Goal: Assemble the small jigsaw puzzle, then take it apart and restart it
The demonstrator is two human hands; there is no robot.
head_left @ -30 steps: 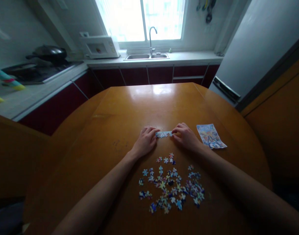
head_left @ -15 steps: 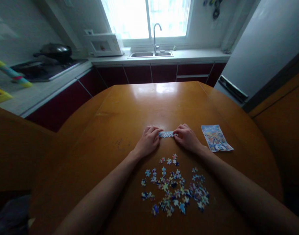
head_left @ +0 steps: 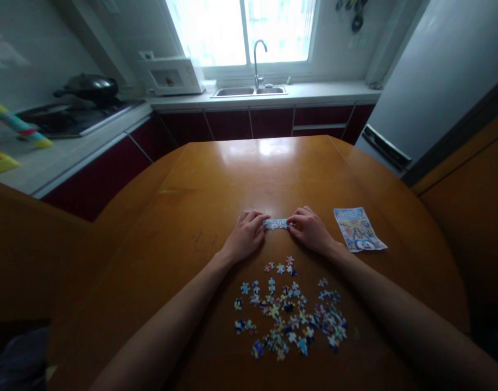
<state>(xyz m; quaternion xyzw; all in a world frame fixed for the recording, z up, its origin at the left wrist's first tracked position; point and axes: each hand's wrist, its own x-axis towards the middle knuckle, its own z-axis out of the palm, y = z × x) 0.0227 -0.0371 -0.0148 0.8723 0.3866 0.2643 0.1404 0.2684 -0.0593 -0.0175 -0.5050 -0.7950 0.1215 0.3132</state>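
A short joined strip of jigsaw puzzle pieces point(head_left: 276, 224), blue and white, lies flat on the wooden table point(head_left: 249, 179). My left hand point(head_left: 249, 231) has its curled fingers on the strip's left end. At the right end, the thumb and fingers of my right hand point(head_left: 308, 227) pinch the strip's edge. Parts of both ends are hidden under my fingertips. Nearer to me, between my forearms, lies a scattered heap of loose puzzle pieces point(head_left: 289, 315). A few loose pieces point(head_left: 281, 268) sit just below the strip.
A creased picture sheet point(head_left: 359, 229) lies on the table right of my right hand. Beyond the table stand a counter with a sink point(head_left: 249, 92), a microwave point(head_left: 171, 76) and a pan point(head_left: 89, 87) on the stove. A fridge point(head_left: 432, 70) is at the right.
The whole view has shifted very slightly. Both hands stay at the two ends of the strip, with no other clear movement.
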